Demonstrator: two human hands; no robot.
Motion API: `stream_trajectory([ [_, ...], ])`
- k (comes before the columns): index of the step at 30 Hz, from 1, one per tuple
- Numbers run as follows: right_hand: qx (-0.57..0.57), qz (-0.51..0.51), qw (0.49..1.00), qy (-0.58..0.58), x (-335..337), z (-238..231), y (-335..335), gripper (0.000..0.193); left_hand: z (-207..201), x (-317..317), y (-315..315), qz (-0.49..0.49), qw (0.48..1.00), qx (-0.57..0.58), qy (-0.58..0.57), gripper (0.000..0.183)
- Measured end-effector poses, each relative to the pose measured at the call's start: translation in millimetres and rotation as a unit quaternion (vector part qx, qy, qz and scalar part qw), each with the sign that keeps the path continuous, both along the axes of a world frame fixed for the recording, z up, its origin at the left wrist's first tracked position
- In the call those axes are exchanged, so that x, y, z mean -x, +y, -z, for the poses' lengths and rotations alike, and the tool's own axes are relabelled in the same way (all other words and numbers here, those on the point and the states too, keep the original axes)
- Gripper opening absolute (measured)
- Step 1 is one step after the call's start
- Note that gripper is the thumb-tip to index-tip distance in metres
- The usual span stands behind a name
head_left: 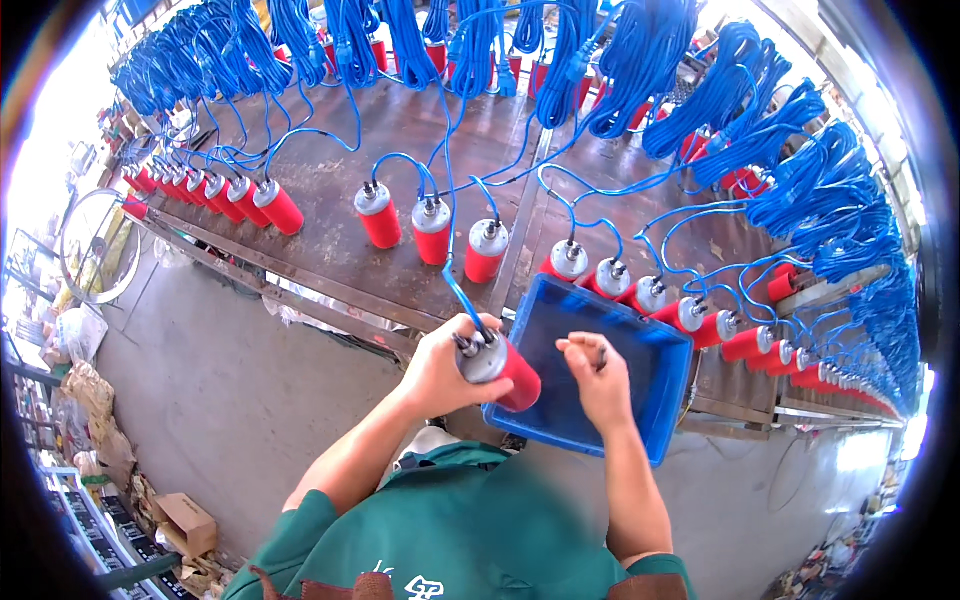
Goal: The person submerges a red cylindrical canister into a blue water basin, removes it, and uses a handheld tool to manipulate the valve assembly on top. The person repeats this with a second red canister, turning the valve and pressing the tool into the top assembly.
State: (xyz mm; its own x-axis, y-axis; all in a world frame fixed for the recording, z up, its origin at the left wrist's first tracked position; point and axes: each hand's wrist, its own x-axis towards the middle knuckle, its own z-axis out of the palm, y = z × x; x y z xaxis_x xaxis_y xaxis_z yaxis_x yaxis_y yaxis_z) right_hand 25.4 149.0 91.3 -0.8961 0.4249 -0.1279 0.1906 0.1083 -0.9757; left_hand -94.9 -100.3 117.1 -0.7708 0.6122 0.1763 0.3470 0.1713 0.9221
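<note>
left hand (436, 370): I've got a red cylinder (522, 382), left side of blue bin (672, 405) | right hand (604, 388): half-curled over bin, can't tell if holding anything

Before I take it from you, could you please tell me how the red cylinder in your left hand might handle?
Laid on its side, the cylinder would probably roll, being round. Its blue cable curves, so it should flex. The metallic top may suggest some weight.

Bright, L-edge glare, fisheye distort'n
</note>
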Motion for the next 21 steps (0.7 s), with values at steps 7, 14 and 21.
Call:
stream_trajectory([
  [7, 0.338, -0.306, 0.889, -0.050, 129.3, -106.0, -58.2, 0.017, -68.4, 12.4, -49.5, 0.104, 0.969, 0.112, 0.195, 0.069],
  [14, 0.408, -0.295, 0.827, 0.250, 171.6, -134.4, -109.2, 0.016, -5.2, 55.9, -119.2, -0.084, 0.982, 0.119, 0.118, 0.072],
  [21, 0.279, -0.330, 0.887, 0.163, 214.4, -127.9, -151.7, 0.015, 42.8, 182.1, -161.7, -0.331, 0.917, 0.123, 0.184, 0.067],
])
